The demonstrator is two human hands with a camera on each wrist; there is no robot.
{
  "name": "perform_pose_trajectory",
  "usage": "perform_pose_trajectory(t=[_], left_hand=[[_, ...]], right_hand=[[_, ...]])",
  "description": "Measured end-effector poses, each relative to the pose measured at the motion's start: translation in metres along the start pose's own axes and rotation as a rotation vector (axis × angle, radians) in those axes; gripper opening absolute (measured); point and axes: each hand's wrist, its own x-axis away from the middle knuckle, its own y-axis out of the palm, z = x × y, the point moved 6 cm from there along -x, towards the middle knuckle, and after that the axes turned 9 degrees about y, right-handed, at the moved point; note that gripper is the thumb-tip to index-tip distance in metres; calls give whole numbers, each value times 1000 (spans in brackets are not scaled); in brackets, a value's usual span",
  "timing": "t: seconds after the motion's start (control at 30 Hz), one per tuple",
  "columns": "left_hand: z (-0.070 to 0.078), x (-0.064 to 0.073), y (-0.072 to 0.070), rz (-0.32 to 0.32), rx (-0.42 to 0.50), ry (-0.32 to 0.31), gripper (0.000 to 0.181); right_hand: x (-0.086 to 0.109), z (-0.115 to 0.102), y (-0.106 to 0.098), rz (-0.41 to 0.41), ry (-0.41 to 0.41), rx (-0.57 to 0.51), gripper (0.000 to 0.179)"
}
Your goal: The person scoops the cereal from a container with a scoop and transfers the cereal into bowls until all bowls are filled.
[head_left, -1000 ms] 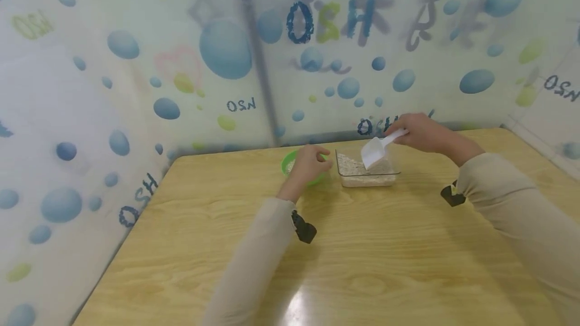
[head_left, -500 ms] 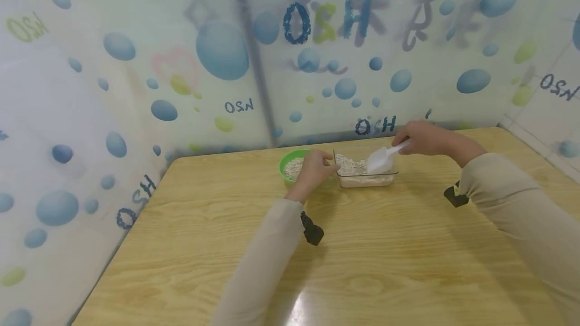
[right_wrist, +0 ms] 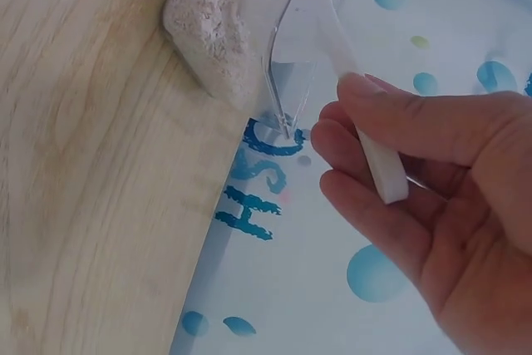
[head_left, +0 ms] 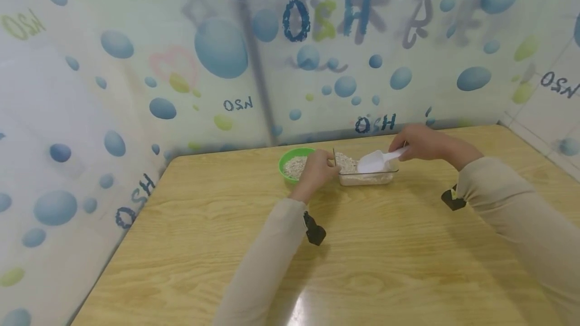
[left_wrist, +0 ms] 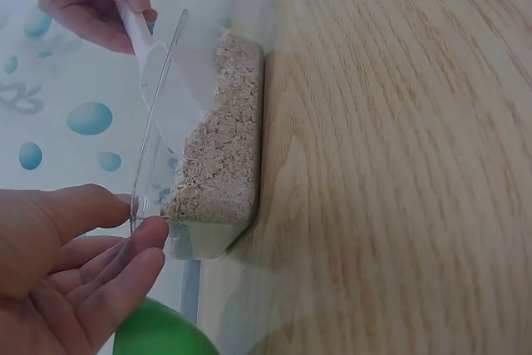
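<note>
A clear rectangular container [left_wrist: 220, 151] of oat flakes stands near the table's back edge. My right hand [head_left: 421, 143] grips the handle of a white scoop [head_left: 372, 162], whose blade is down in the flakes. In the right wrist view, thumb and fingers hold that handle [right_wrist: 378, 151]. At the container's left end, my left hand [head_left: 317, 171] pinches the rim between thumb and fingertips, as the left wrist view shows. Just left of that hand sits a green bowl [head_left: 284, 161] with oat flakes in it, partly hidden behind the hand.
The wooden table [head_left: 362, 255] spreads out in front of the container and bowl. Directly behind its back edge hangs a patterned curtain [head_left: 217, 130] with blue and green dots. Dark devices [head_left: 315, 233] are strapped at both wrists.
The scoop has gone from tilted above the container down into the flakes, then shifted left. My left hand has moved right from over the bowl onto the container's rim.
</note>
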Motion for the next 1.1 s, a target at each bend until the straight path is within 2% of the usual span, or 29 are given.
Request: perform_pose_trajectory(t=[0.17,0.4,0.5,0.63,0.8,0.93,1.03,1.1], left_hand=[[4,-1,-1,-7,2,15,6],[7,-3,-2,-5,-16,29,36],[5,-2,0,-12,-8,25,30],[5,0,0,-21,-6,26,37],[7,0,-2,-11,-9,64,47],[8,-1,-3,-10,-18,46,48],[8,-1,-1,-18,-31,19,49],[9,-1,1,-21,-39,23,51]], right_hand=[[1,1,3,-1,3,-14,20],[-2,0,8,17,-1,-44,22],[-6,1,13,33,8,-32,22],[-11,1,17,49,23,-24,22],[-18,-2,17,62,3,-11,21],[-25,-4,16,68,-14,6,20],[-28,-4,19,53,5,22,21],[-28,-5,21,49,15,39,21]])
